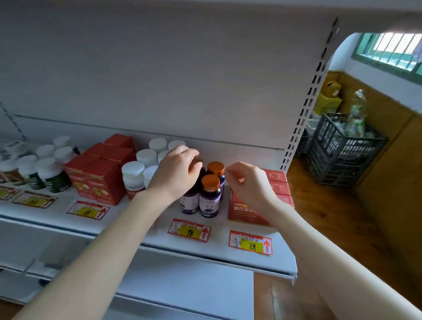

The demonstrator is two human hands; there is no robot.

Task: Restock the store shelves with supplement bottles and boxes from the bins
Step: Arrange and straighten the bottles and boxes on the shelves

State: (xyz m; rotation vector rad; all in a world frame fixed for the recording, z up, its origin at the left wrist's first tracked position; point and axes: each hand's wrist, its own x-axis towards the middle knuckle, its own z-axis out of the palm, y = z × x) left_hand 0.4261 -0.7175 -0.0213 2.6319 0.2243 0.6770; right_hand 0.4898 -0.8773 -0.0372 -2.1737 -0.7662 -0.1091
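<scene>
My left hand [179, 171] clamps an orange-capped purple bottle [191, 196] among two shelved just right of it, my right hand [248, 182] loosely curled, empty (crate [343, 150] far right likely holds more).

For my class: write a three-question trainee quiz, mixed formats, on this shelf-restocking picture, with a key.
1. True or false: the left hand rests on an orange-capped purple bottle.
2. Which price tag lies in front of the purple bottles? A. 98 tag B. 88 tag C. none
3. Fill in: the right hand hovers over the red ____ at the shelf's right end.

Key: 1 true; 2 A; 3 boxes.
</scene>
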